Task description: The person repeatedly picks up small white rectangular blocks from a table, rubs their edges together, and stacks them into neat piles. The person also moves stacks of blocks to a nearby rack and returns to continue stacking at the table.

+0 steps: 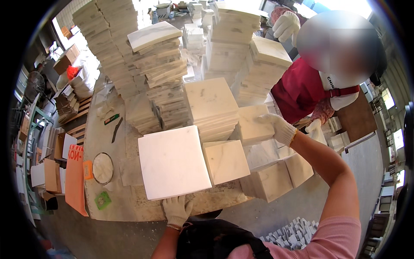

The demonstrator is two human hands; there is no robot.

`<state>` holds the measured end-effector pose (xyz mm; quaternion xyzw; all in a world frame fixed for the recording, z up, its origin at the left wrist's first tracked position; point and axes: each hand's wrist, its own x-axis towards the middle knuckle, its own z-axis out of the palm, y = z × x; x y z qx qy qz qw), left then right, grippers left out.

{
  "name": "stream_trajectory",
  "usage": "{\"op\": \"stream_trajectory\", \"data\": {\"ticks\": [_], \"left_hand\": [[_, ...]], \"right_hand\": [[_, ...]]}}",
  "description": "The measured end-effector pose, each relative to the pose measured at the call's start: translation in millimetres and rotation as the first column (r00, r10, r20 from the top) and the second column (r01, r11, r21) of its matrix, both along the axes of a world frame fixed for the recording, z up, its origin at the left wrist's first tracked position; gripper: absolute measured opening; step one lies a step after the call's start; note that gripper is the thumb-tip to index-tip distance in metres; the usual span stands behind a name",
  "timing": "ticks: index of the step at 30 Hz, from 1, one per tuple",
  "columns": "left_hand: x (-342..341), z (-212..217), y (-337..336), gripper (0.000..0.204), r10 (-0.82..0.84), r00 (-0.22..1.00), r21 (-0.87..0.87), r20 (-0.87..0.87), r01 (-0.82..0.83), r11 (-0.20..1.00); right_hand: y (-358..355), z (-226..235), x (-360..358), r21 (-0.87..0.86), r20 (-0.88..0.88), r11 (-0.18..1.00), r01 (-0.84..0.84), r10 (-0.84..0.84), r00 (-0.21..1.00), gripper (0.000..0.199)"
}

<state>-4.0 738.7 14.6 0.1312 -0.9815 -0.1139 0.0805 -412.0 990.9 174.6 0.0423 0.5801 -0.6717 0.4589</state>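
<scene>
Work on the square marble tiles looks partway along: tall tile stacks [103, 43] already stand across the rear of the bench [129, 208], lower ones crowd its front, and how much is left cannot be told. The gloved left hand [177, 210] is at the near edge of the large white tile [174, 162] — fingertips hidden there, so whether that grip is apart or clamped is unclear. The gloved right hand [281, 129] lays its fingers over a veined tile [251, 121]; whether its grip is closed on it, I cannot tell.
</scene>
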Motion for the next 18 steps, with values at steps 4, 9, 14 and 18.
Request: {"op": "stream_trajectory", "data": {"ticks": [4, 9, 14, 18], "left_hand": [[0, 2, 0, 0.052, 0.000, 1.000, -0.014, 0.017, 0.000, 1.000], [2, -2, 1, 0.053, -0.012, 1.000, -0.054, 0.009, 0.012, 0.998], [3, -4, 0, 0.054, -0.005, 1.000, -0.056, 0.031, 0.006, 0.998], [2, -2, 0, 0.055, 0.006, 0.998, -0.036, 0.059, -0.004, 0.999]], "right_hand": [[0, -8, -5, -0.009, 0.000, 0.999, -0.034, 0.034, 0.999, 0.047], [1, -11, -7, -0.020, -0.028, 0.999, -0.047, 0.046, 0.999, 0.048], [0, -11, -8, 0.089, -0.034, 0.996, -0.031, 0.034, 0.999, 0.048], [0, 0, -9, 0.180, -0.045, 0.976, -0.119, 0.129, 0.991, 0.048]]}}
